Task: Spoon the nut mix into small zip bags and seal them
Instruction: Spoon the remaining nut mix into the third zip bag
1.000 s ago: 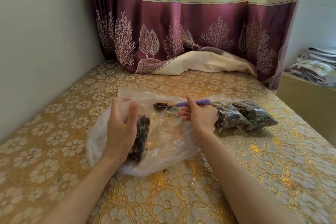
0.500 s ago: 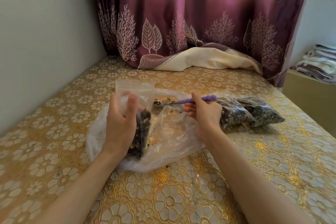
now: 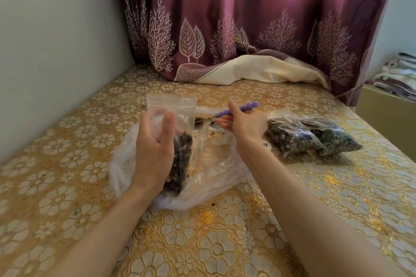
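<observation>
Gold tablecloth (image 3: 67, 164), zip bag (image 3: 177, 132) in left hand (image 3: 153, 153), spoon (image 3: 243, 109) in right hand (image 3: 245, 126)

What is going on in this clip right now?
A person is portioning a dark nut mix at a table with a gold floral cloth. The left hand holds a small clear zip bag upright, partly filled and unsealed. The right hand grips a purple-handled spoon, its bowl near the bag's mouth, above a large crumpled clear plastic bag. Two filled small zip bags lie to the right.
</observation>
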`<state>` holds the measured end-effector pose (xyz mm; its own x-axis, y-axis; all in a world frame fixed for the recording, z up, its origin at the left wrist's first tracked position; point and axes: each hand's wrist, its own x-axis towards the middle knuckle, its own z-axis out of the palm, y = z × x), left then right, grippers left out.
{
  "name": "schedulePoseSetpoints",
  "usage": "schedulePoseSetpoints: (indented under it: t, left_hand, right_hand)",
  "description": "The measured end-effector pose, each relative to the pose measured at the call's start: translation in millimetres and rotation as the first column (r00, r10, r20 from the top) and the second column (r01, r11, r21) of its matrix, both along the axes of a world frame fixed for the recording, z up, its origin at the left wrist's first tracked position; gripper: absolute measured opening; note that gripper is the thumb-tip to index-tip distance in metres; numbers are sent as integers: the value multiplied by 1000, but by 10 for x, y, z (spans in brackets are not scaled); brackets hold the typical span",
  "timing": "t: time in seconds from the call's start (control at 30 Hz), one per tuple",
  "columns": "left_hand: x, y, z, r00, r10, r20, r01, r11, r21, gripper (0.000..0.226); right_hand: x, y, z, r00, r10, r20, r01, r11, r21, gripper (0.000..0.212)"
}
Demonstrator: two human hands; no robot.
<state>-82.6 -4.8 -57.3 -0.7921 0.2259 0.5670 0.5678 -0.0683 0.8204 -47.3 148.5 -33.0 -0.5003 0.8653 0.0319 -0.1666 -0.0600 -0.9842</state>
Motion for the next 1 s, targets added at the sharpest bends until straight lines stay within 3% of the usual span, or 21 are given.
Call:
schedulePoseSetpoints:
  t: [0.3,0.73,1.0]
  left_hand:
    - [-18,-5,-32,1000,12,6,-12,999,38,24]
    - [-29,-1,-40,1000,-7,12,7,998,57,37]
    - [-9,1,-24,1000,-16,12,15,998,60,26]
  right_hand:
    - [112,18,-75,998,23,-66,-33,988,-151,34]
    - [286,195,-99,999,-6,38,10,996,-93,53]
    - [300,241,-119,999,-39,26,43,982,-183,33]
